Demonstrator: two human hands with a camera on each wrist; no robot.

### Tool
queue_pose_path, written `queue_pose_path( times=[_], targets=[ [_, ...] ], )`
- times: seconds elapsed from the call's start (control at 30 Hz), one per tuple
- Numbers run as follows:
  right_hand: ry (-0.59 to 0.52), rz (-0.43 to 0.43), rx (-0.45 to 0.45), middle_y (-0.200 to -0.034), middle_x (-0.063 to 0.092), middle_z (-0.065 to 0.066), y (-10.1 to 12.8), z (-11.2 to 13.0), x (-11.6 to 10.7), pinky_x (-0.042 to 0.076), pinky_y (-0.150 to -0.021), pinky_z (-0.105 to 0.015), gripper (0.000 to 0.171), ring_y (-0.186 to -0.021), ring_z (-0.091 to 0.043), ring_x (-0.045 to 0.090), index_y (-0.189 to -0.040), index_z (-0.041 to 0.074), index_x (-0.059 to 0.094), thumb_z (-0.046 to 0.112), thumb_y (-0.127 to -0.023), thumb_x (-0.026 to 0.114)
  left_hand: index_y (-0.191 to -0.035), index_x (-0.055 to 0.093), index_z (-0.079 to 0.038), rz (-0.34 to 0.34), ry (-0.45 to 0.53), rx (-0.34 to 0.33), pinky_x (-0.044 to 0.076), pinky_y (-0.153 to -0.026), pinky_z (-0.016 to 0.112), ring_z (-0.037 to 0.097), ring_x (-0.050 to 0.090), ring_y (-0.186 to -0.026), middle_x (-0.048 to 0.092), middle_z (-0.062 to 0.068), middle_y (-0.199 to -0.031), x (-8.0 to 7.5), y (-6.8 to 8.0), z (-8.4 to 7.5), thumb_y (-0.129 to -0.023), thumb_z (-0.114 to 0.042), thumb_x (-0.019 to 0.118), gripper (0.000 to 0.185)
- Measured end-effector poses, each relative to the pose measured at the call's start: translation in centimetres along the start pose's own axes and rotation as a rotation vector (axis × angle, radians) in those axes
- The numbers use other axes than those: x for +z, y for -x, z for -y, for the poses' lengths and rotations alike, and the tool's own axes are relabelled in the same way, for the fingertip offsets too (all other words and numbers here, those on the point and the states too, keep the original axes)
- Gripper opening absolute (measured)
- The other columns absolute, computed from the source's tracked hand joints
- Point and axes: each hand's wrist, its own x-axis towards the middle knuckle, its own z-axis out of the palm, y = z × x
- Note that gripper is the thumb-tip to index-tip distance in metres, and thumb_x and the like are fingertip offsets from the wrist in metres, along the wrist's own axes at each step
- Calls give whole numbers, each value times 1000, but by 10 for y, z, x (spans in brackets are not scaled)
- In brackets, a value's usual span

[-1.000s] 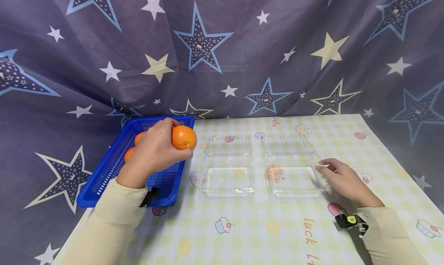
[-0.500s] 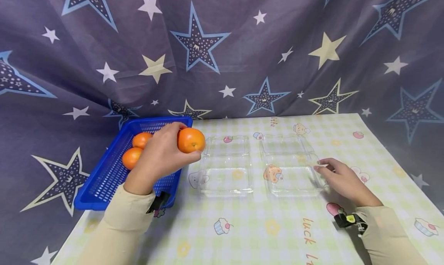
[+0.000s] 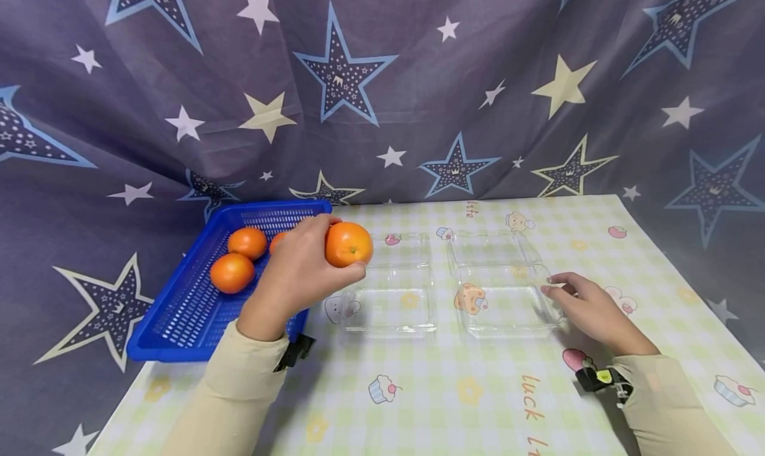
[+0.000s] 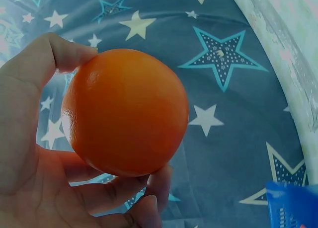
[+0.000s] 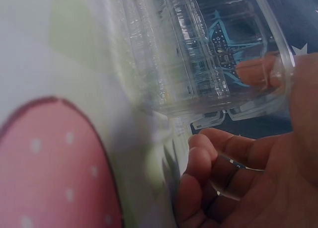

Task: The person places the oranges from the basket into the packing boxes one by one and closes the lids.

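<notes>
My left hand (image 3: 305,263) holds an orange (image 3: 349,245) in the air between the blue basket (image 3: 173,346) and the left clear plastic box (image 3: 388,326). In the left wrist view, the thumb and fingers curl round the orange (image 4: 126,114) from opposite sides. At the right side of the right clear plastic box (image 3: 508,320), my right hand (image 3: 597,313) pinches the rim. Through the clear wall in the right wrist view, one digit (image 5: 256,73) shows at the box (image 5: 198,54), while the other fingers curl below it. Both boxes stand with their lids folded back.
Several more oranges (image 3: 232,273) lie in the basket at the left; one is partly hidden behind my left hand. A checked tablecloth (image 3: 442,416) covers the table. A star-patterned curtain (image 3: 382,77) hangs along the back edge.
My left hand has moved right with the orange, out over the basket's right edge towards the left box. More oranges in the basket now show. My right hand has stayed at the right box.
</notes>
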Motion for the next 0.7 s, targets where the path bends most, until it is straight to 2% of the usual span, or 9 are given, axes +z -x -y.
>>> queue_pose_path(
  times=[0.3, 0.7],
  targets=[
    [12, -12, -6, -128, 63, -24, 0, -2, -1, 48, -84, -43, 67, -111, -36, 62, -146, 4, 52, 57, -105, 47, -129, 62, -9, 30, 52, -19, 56, -76, 41, 26, 59, -88, 54, 9, -113, 12, -1, -12, -72, -48, 79, 71],
    [22, -11, -2, -123, 66, -21, -1, -2, -1, 47, -81, -38, 67, -106, -32, 63, -145, 4, 53, 57, -104, 47, -126, 61, -11, 35, 85, -31, 55, -75, 39, 24, 60, -88, 61, 7, -111, 34, 1, -17, -71, -49, 79, 69]
  ],
)
